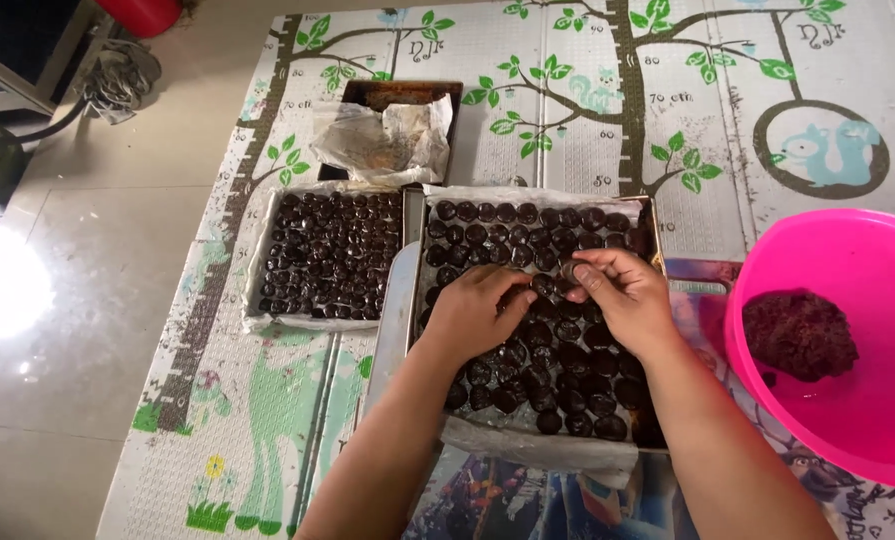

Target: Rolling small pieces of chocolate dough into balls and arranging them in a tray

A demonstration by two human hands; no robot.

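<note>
Nearest me, my left hand (472, 310) rests fingers-down on the dark balls (557, 385) filling the near tray (397, 300); my right hand (622, 295) pinches one ball (570, 270). Right, a pink bowl (867, 440) holds one dark lump (799, 335). Farther left sits a second full tray (257, 270), then a third tray (367, 92) with crumpled paper (382, 140). Bare mat (687, 90) lies beyond.

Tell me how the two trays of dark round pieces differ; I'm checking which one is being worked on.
The near tray has both hands over it: the left hand rests on its pieces, the right hand pinches one piece. The far tray lies untouched, apart from the hands. The near tray looks larger and lies closer to the pink bowl. Both are paper-lined and nearly filled with dark round pieces.
</note>
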